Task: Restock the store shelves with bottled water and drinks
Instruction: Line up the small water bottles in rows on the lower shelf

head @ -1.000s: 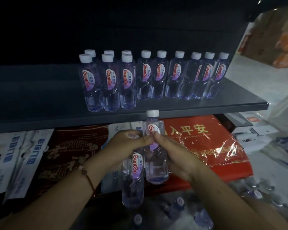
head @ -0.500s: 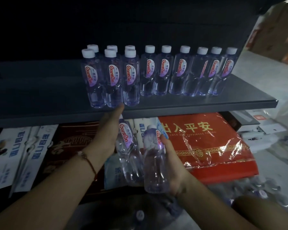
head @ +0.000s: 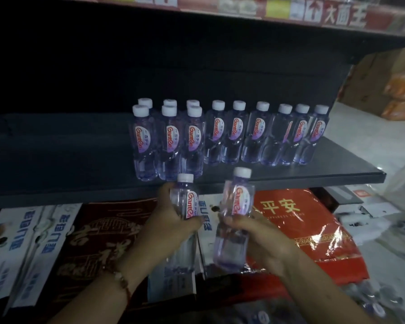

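Left hand [head: 171, 220] raised just below the shelf [head: 278, 178] edge, fingers and thumb curled round the middle of a water bottle [head: 185, 202], held upright with its white cap level with the shelf's front lip. Beaded bracelet [head: 122, 280] on the left wrist. Right hand [head: 260, 235] beside it, a little lower and to the right, fingers wrapped round the lower half of a second water bottle [head: 236, 213], tilted slightly, cap reaching up in front of the shelf edge. Both held bottles close together but apart, in front of and below the shelf surface.

On the shelf, a row of bottles [head: 257, 136] standing upright with white caps, and a front group of three [head: 166, 143] at the left end, nearer the edge, with more caps behind them. Labels on held and shelved bottles alike: red lettering "GanTen" running vertically on a white and purple oval.

Below the shelf, a red plastic-wrapped package [head: 313, 230] with yellow characters "平安" visible. Left of it, white cartons [head: 21, 242] with blue characters, too blurred to read. Overhead, a price strip [head: 344, 16] with large white characters, blurred.
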{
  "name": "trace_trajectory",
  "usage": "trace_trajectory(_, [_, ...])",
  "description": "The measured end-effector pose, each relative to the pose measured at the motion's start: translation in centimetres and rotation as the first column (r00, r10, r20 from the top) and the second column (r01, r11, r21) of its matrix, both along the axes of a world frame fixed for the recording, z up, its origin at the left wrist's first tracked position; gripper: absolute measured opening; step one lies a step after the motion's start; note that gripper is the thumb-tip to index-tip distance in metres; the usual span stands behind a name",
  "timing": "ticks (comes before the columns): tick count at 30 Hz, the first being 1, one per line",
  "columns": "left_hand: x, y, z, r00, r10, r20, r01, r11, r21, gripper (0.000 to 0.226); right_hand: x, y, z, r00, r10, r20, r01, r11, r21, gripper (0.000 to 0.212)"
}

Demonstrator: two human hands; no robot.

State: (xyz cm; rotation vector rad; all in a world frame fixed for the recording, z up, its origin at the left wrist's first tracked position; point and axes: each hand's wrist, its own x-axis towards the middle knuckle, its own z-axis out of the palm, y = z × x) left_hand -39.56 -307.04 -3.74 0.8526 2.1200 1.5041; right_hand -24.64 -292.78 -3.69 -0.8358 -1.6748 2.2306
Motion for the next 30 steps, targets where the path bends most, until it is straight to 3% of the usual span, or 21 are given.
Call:
trace_trajectory(4, [-1.3,0.1,1.3,0.999,0.023,-0.038,-0.020,0.998,0.066,0.072,-2.4,2.2,3.7,0.984,-0.161,-0.074,0.176,0.941,0.290,0.039])
trace_trajectory(9, [-2.2,0.7,2.0,0.998,0.057,-0.023,-0.053,0.985,0.163,0.062,-6.9,5.2,7.2,0.973,-0.197,-0.123,0.232,0.813,0.533,0.050])
trace_trajectory(22, [-3.8,1.8,2.4,0.993,0.101,0.055,-0.111,0.962,0.248,0.061,-11.6,7.8,4.8,0.993,-0.110,-0.050,0.114,0.723,0.681,0.038])
trace_trajectory(26, [-4.4,2.1,2.0,0.987,0.120,0.104,-0.142,0.959,0.244,0.064,-11.0,7.7,2.6,0.989,-0.148,0.019,0.089,0.685,0.723,0.046])
trace_trajectory(30, [-4.3,2.2,1.9,0.989,0.109,0.099,-0.131,0.959,0.250,0.064,-11.7,7.6,1.9,0.975,-0.224,0.004,0.143,0.632,0.761,0.067])
